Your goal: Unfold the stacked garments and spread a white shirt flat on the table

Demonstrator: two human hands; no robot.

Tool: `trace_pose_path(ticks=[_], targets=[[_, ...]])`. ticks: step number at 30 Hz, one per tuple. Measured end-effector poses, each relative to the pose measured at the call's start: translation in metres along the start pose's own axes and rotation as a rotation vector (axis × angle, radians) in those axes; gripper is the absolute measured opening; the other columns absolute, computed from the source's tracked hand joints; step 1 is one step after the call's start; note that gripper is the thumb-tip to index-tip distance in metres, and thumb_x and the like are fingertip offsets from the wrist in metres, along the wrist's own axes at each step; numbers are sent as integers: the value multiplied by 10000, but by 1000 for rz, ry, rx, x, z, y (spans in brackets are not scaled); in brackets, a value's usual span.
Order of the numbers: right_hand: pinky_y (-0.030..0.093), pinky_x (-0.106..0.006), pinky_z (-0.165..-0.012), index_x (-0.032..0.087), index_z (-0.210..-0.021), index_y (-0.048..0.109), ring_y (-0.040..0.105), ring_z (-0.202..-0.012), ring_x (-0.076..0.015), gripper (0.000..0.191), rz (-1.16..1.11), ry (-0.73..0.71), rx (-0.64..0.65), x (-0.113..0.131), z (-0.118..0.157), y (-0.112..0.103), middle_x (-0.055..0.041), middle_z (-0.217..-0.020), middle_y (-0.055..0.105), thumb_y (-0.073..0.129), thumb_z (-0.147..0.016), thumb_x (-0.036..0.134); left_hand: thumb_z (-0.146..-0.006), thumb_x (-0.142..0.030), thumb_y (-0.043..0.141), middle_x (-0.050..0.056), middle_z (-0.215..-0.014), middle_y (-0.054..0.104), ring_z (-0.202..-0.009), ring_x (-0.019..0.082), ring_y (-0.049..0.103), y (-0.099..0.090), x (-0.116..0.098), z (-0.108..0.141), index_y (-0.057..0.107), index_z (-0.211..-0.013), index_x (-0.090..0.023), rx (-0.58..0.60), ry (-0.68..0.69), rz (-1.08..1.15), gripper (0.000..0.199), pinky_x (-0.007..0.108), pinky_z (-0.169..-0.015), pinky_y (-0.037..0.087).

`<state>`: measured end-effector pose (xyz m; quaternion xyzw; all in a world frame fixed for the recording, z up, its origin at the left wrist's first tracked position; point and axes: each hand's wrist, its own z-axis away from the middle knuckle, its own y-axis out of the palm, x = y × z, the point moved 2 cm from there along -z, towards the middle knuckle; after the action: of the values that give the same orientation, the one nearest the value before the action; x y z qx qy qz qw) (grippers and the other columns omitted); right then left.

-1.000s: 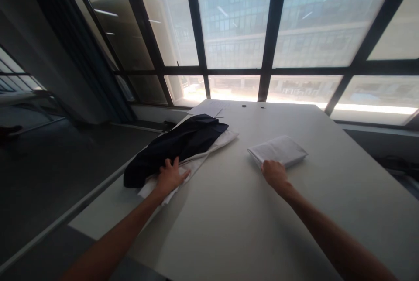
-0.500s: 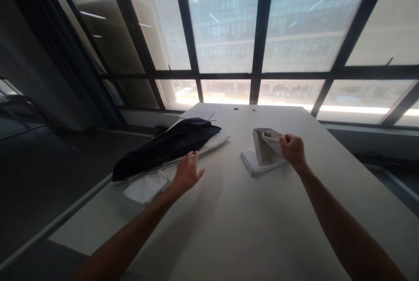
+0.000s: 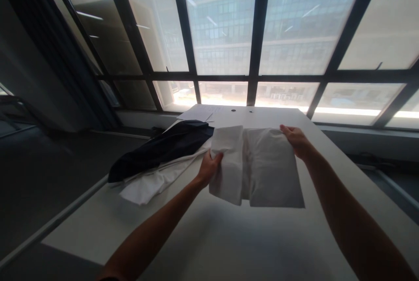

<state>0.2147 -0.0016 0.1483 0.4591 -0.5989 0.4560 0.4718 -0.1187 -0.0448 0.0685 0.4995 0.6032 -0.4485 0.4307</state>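
Facing wide glass windows in straight black frames (image 3: 222,19) across the back. Working at a lg flat white table (image 3: 203,241) running out toward the glass. Seeing a long dk-blue fabric curtain (image 3: 59,58) hanging far L. Spotting a dk-navy crumpled cloth (image 3: 163,148) lying lengthwise on the table's L side, plus a creased white cloth (image 3: 147,187) poking out from under it. Holding up a folded white fabric piece (image 3: 262,165) over the middle of the table, R of the navy pile; not telling if its lower edge is touching the tabletop. Showing approx. two flat panels, narrower on L, wider on R, w/ a deep shaded crease btwn; looking matte, greyish in shade, lightly wrinkled up top. Stretching its long axis L–R, w/ crease running near-to-far and lower edge pointing back toward the body. Noting thin white printed paper sheets (image 3: 196,112) lying at the table's far L corner. Clamping the L edge in the bare left hand (image 3: 208,169), thumb in front, other fingers mostly hidden. Pinching the upper R corner btwn thumb & fingers of the bare right hand (image 3: 295,139). Seeing a tiny dk round disc (image 3: 233,110) at the table's far end.
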Motion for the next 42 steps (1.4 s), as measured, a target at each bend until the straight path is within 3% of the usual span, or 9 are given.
trace_pose_path(ticks=[5, 9, 16, 20, 26, 32, 35, 38, 42], targets=[[491, -328, -738, 139, -850, 667, 614, -748, -212, 237, 600, -26, -120, -60, -1, 19, -73, -763, 657, 610, -871, 368, -830, -299, 697, 154, -1218, 636, -1122, 278, 628, -46, 21, -11, 415, -1438, -140, -118, 55, -542, 689, 451, -1005, 482], [433, -382, -963, 136, -1190, 640, 575, -1068, -279, 322, 956, -275, -134, -85, 59, 77, -164, -1124, 634, 506, -932, 275, -897, -370, 616, 183, -1364, 540, -1306, 317, 485, -15, 32, 22, 455, -1433, -138, 119, 320, -884, 606, 477, -1118, 379], [470, -374, -881, 183, -1524, 407, 629, -1065, -312, 633, 1216, -132, 264, -98, 134, 139, -179, -1204, 647, 558, -913, 255, -855, -228, 595, 177, -1309, 595, -1210, 327, 551, 33, 42, 51, 435, -1493, -150, 320, 165, -1154, 663, 419, -994, 472], [478, -345, -849, 164, -1534, 393, 678, -975, -270, 661, 1084, -71, 307, -90, 113, 113, -146, -1043, 721, 511, -884, 157, -834, -66, 471, 151, -1294, 651, -1154, 243, 621, 4, 40, 18, 503, -1441, -136, 326, 147, -972, 612, 337, -1021, 462], [503, -306, -574, 127, -1467, 468, 598, -561, -182, 683, 412, 81, 155, -55, 63, -9, -37, -720, 698, 563, -812, 296, -753, -165, 537, 99, -1155, 702, -886, 214, 680, -116, -5, -25, 578, -1354, -139, 9, 26, -662, 603, 324, -840, 533], [563, -453, -877, 216, -1283, 658, 645, -1153, -369, 781, 21, -2, 277, -54, 44, -87, -194, -1331, 650, 802, -601, 568, -654, -312, 719, 49, -840, 700, -731, 232, 669, -207, -17, -22, 588, -1351, -151, 144, -278, -440, 727, 307, -637, 529], [548, -519, -910, 224, -1098, 737, 647, -1154, -396, 647, 41, 41, 244, -78, 43, -83, -196, -1271, 687, 743, -616, 655, -627, -287, 739, 71, -829, 694, -808, 270, 670, -216, 0, -20, 680, -1209, -141, 100, -250, -698, 603, 362, -747, 543], [555, -515, -882, 235, -930, 774, 699, -1023, -403, 511, 58, 100, 313, -95, 44, -69, -199, -1113, 748, 733, -614, 634, -718, -328, 710, 127, -1101, 700, -1088, 302, 631, -193, 17, -11, 722, -1107, -175, 113, 1, -893, 418, 413, -1014, 465], [555, -510, -849, 246, -853, 773, 709, -952, -398, 463, 14, 82, 331, -89, 45, -62, -181, -1017, 768, 766, -551, 597, -682, -407, 804, 98, -1332, 639, -1258, 300, 559, -138, 42, 15, 678, -1238, -242, 481, 87, -865, 594, 405, -1116, 383]])
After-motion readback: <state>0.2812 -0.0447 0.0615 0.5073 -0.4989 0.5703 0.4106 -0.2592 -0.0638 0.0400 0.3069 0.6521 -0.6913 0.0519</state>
